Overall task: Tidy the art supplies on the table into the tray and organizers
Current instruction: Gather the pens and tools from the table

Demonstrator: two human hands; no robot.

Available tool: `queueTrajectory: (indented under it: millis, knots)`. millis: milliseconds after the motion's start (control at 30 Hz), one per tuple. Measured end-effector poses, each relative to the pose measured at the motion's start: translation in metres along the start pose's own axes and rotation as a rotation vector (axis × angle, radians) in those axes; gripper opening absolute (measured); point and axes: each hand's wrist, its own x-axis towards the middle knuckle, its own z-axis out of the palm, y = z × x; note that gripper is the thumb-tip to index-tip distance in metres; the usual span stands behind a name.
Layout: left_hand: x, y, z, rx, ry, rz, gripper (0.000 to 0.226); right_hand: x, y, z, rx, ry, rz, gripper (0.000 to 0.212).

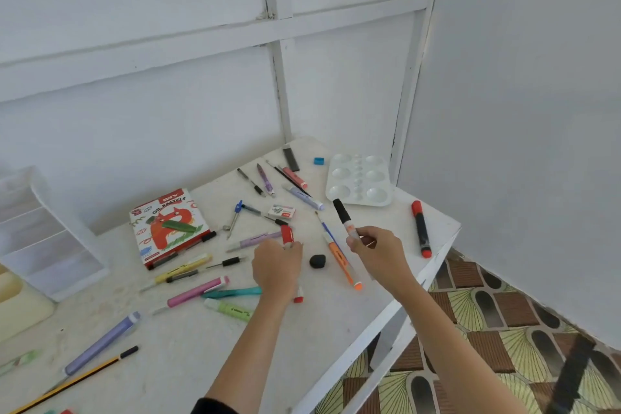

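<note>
The black-capped marker (pixel 343 216) is pinched at its white lower end by the fingers of the right grip (pixel 376 252). It is lifted off the desk (pixel 235 363) and tilted, cap pointing toward the far right corner. The red-capped marker (pixel 287 234) lies under the left grip (pixel 277 265), whose fingers are curled round its middle; the red cap sticks out beyond the fingertips and a red end shows at the wrist side. Both grips are thus clamped on markers, near the desk's right edge.

Between the two grips lie a black eraser (pixel 317 261) and an orange highlighter (pixel 340 260). A red and black marker (pixel 420 228) lies by the right edge, well apart from the right grip. The white palette (pixel 358 183) sits in the far right corner, with a blue sharpener (pixel 319 161) just beside it.

Toward the left edge stand a clear organizer (pixel 40 228) and a cream organizer (pixel 16 299). An oil pastels box (pixel 168 225) lies flat between them and the left grip. Near the left forearm lie a pink highlighter (pixel 198 292), a teal pen (pixel 232 292) and a green highlighter (pixel 232 309). By the near edge are a purple pen (pixel 100 343) and a pencil (pixel 84 376).
</note>
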Motion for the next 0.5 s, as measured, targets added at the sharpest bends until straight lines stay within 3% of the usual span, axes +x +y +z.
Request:
queueTrajectory:
  millis: [133,267,367,500]
  knots:
    - [-0.002,0.028,-0.002,-0.388,0.034,0.093,0.017,0.012,0.011,-0.028,0.014,0.156,0.025,0.014]
    - [-0.009,0.060,0.007,-0.750,-0.217,0.077,0.016,0.036,0.035,-0.059,-0.181,0.364,0.111,0.020]
    - [-0.017,0.076,0.016,-0.835,-0.384,0.034,0.017,0.052,0.048,-0.070,-0.359,0.351,0.212,0.020]
    - [-0.026,0.081,0.027,-0.891,-0.469,0.011,0.022,0.057,0.054,-0.067,-0.431,0.289,0.292,0.017]
